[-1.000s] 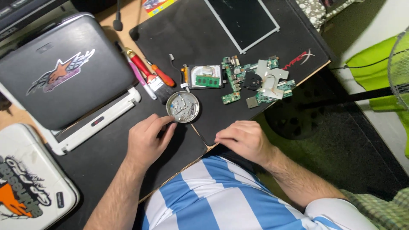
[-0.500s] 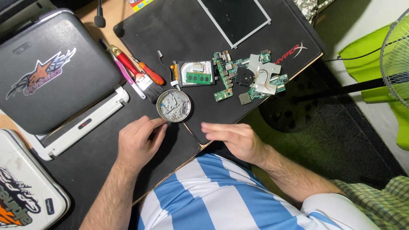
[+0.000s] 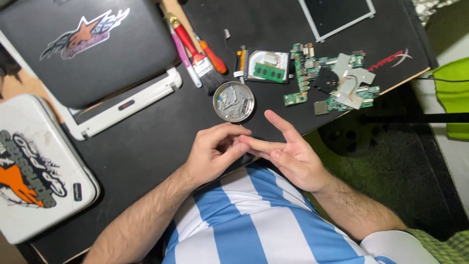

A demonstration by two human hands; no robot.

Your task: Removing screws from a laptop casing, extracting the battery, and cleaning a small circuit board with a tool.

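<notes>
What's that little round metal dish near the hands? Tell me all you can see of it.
The round tin is a shallow, silvery metal dish with a low rim, lying flat and open on the black mat. Small parts lie inside, too small to identify. The paintbrush bristles reach its upper-left edge. Neither hand touches it; the left hand is nearest, just below.

Shiny metal round tin; matt black desk mat; glossy green circuit board; smooth plastic laptop lid.

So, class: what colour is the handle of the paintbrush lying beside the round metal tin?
Red; the paintbrush shows best in the head view, above the round tin.
</notes>
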